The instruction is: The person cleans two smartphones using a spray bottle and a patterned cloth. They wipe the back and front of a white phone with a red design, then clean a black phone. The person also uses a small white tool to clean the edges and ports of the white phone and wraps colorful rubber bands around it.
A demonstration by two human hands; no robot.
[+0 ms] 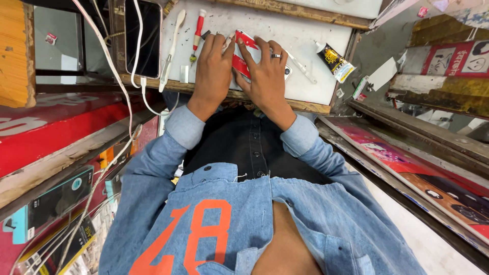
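Note:
Both my hands rest on a red phone with a white edge, lying on a white work board. My left hand covers the phone's left side, thumb on its top corner. My right hand, with a ring on one finger, presses over its right side, fingers spread across the red back. Much of the phone is hidden under my hands. Blue denim sleeves and a black shirt fill the lower view.
On the board lie a red-handled screwdriver, a white brush, a black-and-yellow glue tube and a thin clear tool. A black smartphone with a white cable sits at left. Shelves with packaged goods flank both sides.

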